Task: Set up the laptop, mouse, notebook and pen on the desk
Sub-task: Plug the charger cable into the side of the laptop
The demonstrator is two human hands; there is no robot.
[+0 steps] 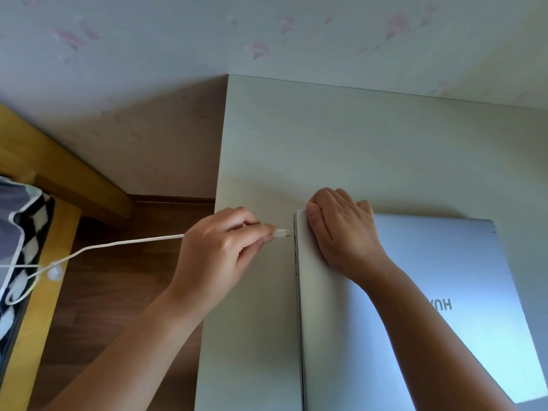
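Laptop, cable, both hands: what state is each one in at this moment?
Laptop: lid closed, lying flat on the white desk.
Charging cable: not yet plugged in; its plug sits just short of the laptop's left edge, and the cord trails off the desk to the left.
Left hand: fingers pinch the plug end of the cable.
Right hand: rests on the laptop's far left corner, fingers curled over its far edge.

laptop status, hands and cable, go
Left hand pinches cable plug, tip just short of laptop side. Right hand grips far corner, lid closed. Nothing in the way.
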